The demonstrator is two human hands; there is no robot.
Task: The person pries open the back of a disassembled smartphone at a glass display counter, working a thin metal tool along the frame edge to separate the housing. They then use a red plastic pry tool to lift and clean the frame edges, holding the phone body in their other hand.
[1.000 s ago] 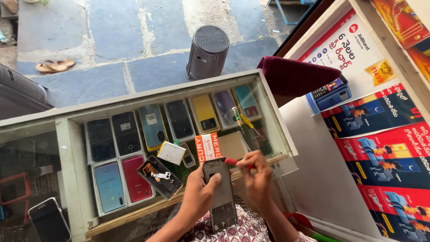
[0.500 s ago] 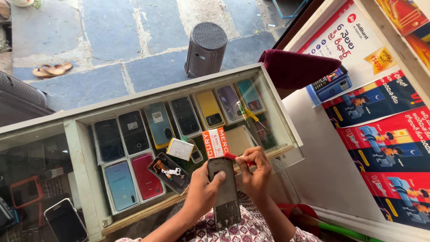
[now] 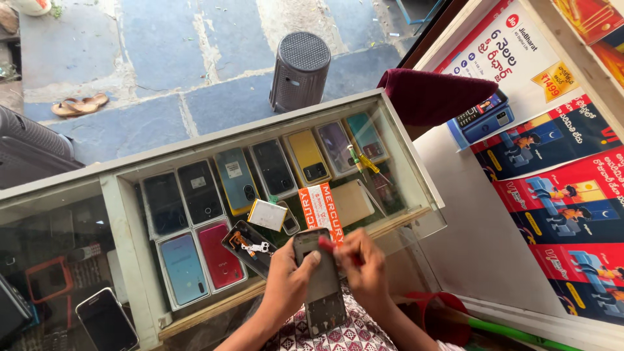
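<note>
Head view: phone frame point(image 3: 322, 276) lower, nearer.

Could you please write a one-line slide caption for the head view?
Left hand steadies an opened phone; right hand applies a red tool.

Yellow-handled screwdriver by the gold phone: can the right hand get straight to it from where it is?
Probably not. The screwdriver seems to lie under the glass top of the display case, among the phones, and the right hand is above the glass, gripping a red-handled tool.

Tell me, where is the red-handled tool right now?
In the head view, low centre: the red-handled tool is in the right hand, over the opened phone the left hand holds.
</note>
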